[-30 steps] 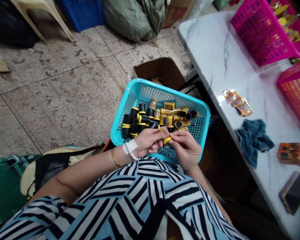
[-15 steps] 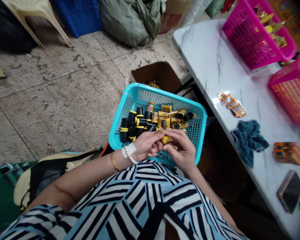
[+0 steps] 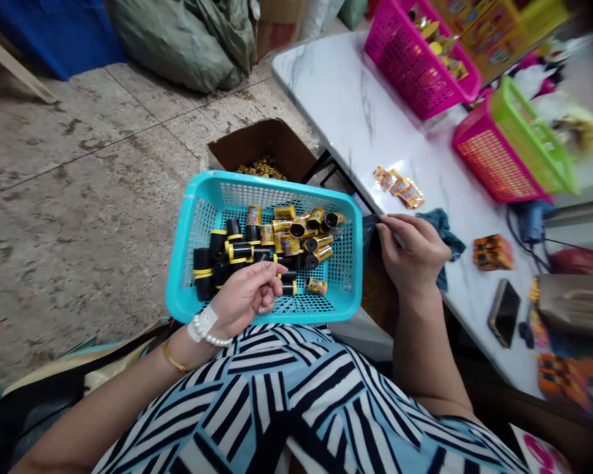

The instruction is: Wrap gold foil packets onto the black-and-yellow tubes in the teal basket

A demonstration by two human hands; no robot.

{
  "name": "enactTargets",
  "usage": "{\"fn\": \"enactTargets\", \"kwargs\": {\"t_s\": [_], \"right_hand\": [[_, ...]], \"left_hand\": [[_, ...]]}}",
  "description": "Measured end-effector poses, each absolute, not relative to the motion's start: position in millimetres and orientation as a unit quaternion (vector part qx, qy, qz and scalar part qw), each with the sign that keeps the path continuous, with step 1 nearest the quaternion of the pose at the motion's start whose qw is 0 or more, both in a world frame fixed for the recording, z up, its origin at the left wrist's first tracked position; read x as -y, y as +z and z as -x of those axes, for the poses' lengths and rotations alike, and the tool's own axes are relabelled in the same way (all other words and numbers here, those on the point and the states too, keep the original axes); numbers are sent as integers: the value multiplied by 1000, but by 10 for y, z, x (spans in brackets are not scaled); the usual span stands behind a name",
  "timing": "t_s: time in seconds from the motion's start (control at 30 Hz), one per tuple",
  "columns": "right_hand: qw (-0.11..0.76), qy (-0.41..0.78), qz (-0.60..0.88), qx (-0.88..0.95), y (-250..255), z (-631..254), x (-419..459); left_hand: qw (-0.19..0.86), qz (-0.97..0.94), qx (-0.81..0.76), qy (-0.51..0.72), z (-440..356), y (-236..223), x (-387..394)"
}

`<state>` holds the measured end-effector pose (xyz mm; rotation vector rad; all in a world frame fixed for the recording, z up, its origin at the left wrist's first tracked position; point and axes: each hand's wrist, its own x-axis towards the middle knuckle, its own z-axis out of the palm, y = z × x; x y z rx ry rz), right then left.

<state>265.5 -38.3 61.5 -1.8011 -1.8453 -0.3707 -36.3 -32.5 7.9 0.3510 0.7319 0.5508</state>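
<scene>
Two hands work apart: the left hand [image 3: 244, 296], fingers loosely curled, rests over black-and-yellow rolls [image 3: 257, 247] in the turquoise basket [image 3: 188, 289]; the right hand [image 3: 412, 253], fingers pressed together, reaches the tabletop [image 3: 356, 112] edge near a blue cloth [image 3: 447, 230].

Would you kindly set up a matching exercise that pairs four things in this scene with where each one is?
Things:
1. turquoise basket
2. cardboard box
3. phone
4. left hand

Places:
A. on the floor beyond the basket, open
B. over the basket's near edge
C. on the person's lap, holding black and yellow rolls
D. flat on the white table, near its front edge

Pairs: 1-C, 2-A, 3-D, 4-B
</scene>
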Motion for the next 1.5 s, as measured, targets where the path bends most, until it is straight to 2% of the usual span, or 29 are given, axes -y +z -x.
{"fn": "enactTargets", "kwargs": {"t_s": [0.13, 0.33, 0.53, 0.7, 0.77, 0.93, 1.0, 1.03, 1.13, 1.2, 1.5], "right_hand": [[221, -243, 715, 617, 621, -2996, 399], [110, -254, 748, 603, 499, -3211, -13], [136, -242, 784, 555, 448, -3374, 96], [58, -250, 887, 383, 354, -3727, 473], [78, -237, 893, 375, 338, -3825, 544], [248, -305, 795, 463, 479, -3317, 546], [276, -291, 756, 517, 516, -2793, 575], [278, -247, 737, 564, 513, -2517, 600], [294, -24, 682, 669, 429, -1891, 664], [305, 46, 671, 674, 349, -1769, 676], [236, 54, 675, 697, 215, -2074, 666]], "left_hand": [[878, -186, -365, 249, 336, 96, 318], [824, -295, -404, 266, 389, 123, 338], [645, -510, -488, 292, 769, 79, 190], [412, -685, -519, 301, 1043, 44, 113], [372, -726, -505, 284, 1022, 33, 144], [261, -809, -485, 205, 663, -22, 228], [212, -835, -487, 144, 511, -51, 221], [197, -842, -487, 121, 460, -64, 211], [202, -837, -493, 123, 434, -90, 182], [225, -828, -491, 151, 500, -90, 176], [228, -889, -394, 45, 611, 23, 274]]}}
